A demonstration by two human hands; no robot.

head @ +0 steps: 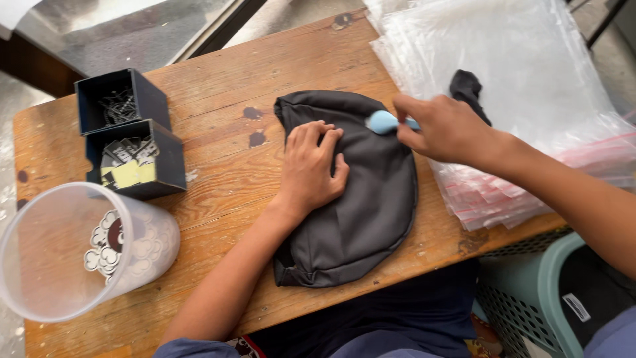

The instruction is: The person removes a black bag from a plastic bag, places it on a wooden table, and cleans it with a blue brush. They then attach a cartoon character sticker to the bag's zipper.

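Note:
A dark grey fabric pouch lies flat on the wooden table. My left hand presses down on its upper middle, fingers together and flat on the cloth. My right hand hovers over the pouch's upper right edge and grips a small light-blue tool, whose rounded end touches the fabric. The tool's far end is hidden in my fist.
A stack of clear plastic zip bags covers the table's right side, with a black fabric piece on it. Two open dark boxes and a clear plastic cup of round pieces stand left. A teal basket sits lower right.

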